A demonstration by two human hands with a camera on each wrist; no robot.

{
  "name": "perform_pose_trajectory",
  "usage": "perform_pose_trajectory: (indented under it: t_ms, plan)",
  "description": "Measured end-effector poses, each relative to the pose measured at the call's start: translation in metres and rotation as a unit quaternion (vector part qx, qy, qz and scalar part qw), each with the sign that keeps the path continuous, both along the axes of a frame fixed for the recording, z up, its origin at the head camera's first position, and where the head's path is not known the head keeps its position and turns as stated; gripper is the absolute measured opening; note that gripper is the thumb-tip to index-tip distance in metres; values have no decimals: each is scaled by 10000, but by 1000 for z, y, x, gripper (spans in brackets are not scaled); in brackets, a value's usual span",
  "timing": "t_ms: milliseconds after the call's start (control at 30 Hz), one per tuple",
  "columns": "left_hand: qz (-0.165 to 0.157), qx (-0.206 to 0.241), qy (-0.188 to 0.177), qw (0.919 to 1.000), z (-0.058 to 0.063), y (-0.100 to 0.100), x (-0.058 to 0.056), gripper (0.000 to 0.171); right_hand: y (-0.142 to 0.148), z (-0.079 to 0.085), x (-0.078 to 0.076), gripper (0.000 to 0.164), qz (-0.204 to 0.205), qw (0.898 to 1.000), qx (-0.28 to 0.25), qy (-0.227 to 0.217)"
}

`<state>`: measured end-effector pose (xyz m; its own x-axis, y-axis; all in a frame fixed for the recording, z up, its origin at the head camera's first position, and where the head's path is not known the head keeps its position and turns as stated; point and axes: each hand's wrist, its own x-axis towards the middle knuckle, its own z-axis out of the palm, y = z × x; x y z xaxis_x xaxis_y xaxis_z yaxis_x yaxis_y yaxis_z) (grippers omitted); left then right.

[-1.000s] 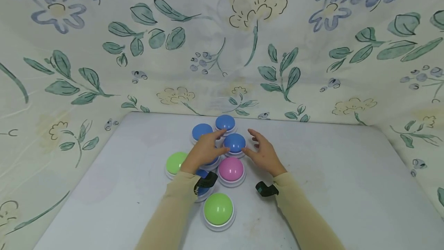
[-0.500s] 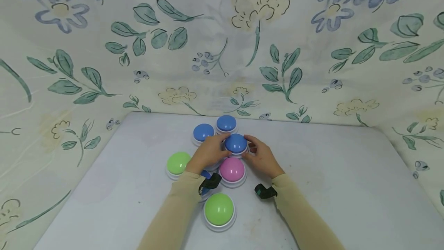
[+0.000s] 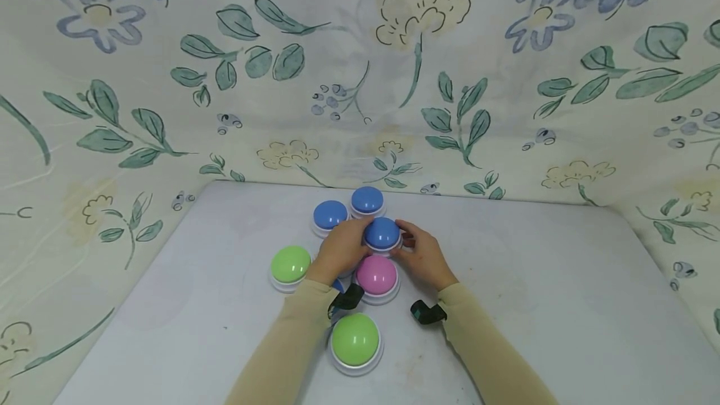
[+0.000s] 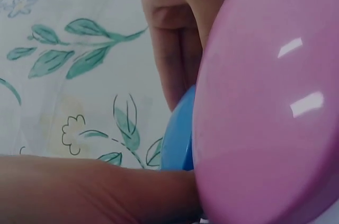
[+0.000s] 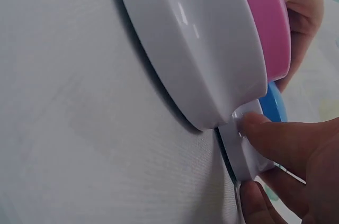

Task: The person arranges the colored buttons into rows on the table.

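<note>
A blue domed push button (image 3: 382, 233) on a white base stands between my two hands in the head view. My left hand (image 3: 342, 249) holds its left side, thumb at the front and fingers behind. From the right, my right hand (image 3: 425, 257) grips the same button; in the right wrist view its thumb (image 5: 265, 131) presses on the white base, with fingers at the base's far side. Directly in front stands a pink push button (image 3: 377, 275), which covers much of the blue dome (image 4: 179, 134) in the left wrist view.
Two blue buttons, one at the back (image 3: 367, 199) and one left of it (image 3: 329, 214), stand behind. A green button (image 3: 290, 264) is at left, another green button (image 3: 355, 339) in front. My left arm partly hides more blue. A floral cloth (image 3: 337, 80) borders the white table (image 3: 534, 305).
Both hands have closed in on the blue button from either side and now hold it. My left hand has shifted right, uncovering the left green button. The buttons keep their places.
</note>
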<state>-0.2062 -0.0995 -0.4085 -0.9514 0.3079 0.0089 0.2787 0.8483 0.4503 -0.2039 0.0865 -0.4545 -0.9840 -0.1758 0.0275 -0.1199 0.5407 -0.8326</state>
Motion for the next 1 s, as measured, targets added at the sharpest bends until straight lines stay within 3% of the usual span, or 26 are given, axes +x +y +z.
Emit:
perform_pose_trajectory:
  t_ms: [400, 633, 1000]
  plan:
    - [95, 430, 108, 9990, 9, 2, 4, 64, 2, 8, 2, 62, 101, 9995, 32, 295]
    - [140, 659, 112, 9977, 13, 3, 6, 63, 9, 16, 3, 62, 339, 9974, -26, 632]
    - [97, 871, 250, 9958, 22, 6, 10, 61, 20, 29, 3, 62, 609, 9949, -230, 768]
